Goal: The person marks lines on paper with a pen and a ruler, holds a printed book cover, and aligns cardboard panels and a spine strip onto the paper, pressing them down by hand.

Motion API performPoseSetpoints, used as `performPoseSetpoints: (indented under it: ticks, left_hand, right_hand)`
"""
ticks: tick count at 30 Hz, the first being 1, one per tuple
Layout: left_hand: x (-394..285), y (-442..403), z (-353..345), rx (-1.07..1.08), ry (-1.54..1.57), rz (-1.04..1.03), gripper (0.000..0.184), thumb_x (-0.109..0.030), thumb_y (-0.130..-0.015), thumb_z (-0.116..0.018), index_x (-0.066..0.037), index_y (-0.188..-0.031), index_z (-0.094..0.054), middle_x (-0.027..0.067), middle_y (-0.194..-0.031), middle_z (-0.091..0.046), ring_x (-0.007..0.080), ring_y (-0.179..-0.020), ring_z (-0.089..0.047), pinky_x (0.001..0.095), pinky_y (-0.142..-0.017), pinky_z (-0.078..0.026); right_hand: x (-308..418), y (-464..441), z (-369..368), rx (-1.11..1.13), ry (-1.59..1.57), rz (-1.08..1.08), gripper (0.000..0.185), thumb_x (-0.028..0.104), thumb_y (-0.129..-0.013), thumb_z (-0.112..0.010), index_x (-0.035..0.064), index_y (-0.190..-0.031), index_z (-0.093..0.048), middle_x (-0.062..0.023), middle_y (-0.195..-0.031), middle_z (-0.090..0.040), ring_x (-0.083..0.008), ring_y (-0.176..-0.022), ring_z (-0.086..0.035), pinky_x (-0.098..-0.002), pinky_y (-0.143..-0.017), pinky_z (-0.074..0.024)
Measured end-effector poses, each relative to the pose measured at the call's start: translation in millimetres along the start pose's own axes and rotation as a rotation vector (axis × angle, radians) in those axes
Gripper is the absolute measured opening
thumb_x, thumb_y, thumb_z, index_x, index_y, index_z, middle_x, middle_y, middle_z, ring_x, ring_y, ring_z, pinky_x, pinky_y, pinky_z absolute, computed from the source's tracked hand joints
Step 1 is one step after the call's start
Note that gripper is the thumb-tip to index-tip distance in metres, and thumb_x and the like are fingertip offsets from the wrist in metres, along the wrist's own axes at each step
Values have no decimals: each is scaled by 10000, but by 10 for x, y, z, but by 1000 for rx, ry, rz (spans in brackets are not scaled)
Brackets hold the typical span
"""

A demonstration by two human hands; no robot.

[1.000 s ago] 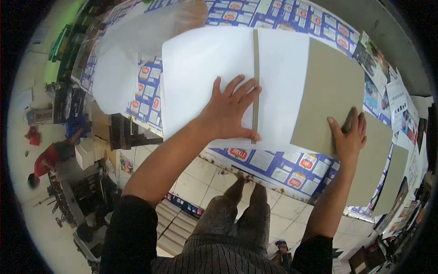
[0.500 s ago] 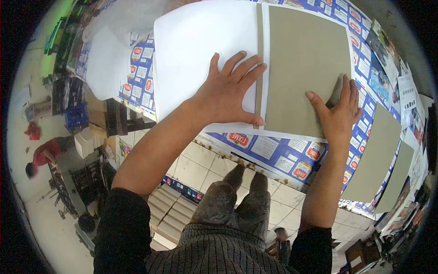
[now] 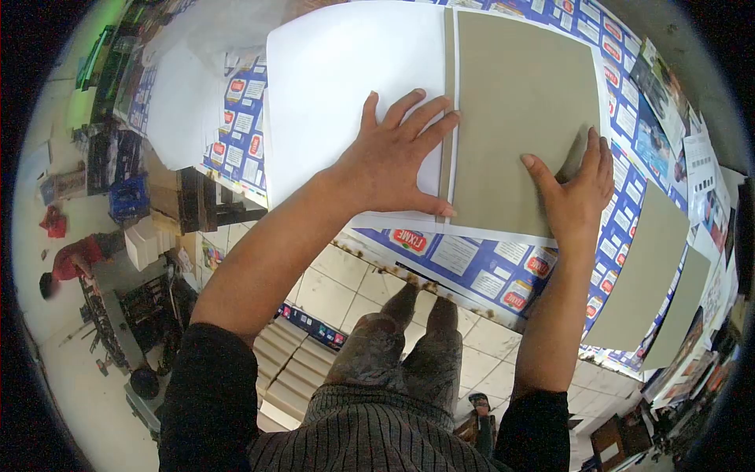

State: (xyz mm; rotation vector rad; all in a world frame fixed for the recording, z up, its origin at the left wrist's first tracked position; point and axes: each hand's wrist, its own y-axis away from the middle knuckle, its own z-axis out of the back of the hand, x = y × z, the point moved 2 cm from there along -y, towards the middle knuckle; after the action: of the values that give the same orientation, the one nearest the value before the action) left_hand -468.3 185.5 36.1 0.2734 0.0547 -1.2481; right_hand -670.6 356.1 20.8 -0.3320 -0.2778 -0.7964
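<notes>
A large white sheet (image 3: 346, 71) lies on the table with a narrow grey-brown strip (image 3: 449, 55) and a wide grey-brown board (image 3: 519, 94) on it. My left hand (image 3: 397, 149) rests spread across the sheet, its fingertips and thumb on the narrow strip. At the board's lower right side is my right hand (image 3: 578, 189), thumb over the board and fingers stretched along its right edge. A thin white gap separates the strip from the board.
Blue printed sheets (image 3: 456, 256) cover the table. Two more grey-brown boards, one (image 3: 641, 275) nearer and another (image 3: 678, 307) beyond it, lie at the right beside printed papers (image 3: 700, 169). A person in a red top (image 3: 79, 256) bends near machinery at the far left.
The wide board has shifted slightly left along with my right hand, so the gap beside the narrow strip is thinner. My left hand has stayed on the strip.
</notes>
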Motion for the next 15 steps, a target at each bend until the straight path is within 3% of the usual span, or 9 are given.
performPoseSetpoints:
  ticks: [15]
  left_hand:
    - [-19,1,22,-1,-5,6,1215,-784,-615,-713,-138,-1535,-251,122,-1592,-213,374,-1476,-155,709,-1129,-119]
  right_hand:
    - [-3,1,16,-5,-42,-20,1047,597,-684,-798,34,-1462,-382,-270,-1503,-344,-419,-1412,-303,-559,-1152,-187]
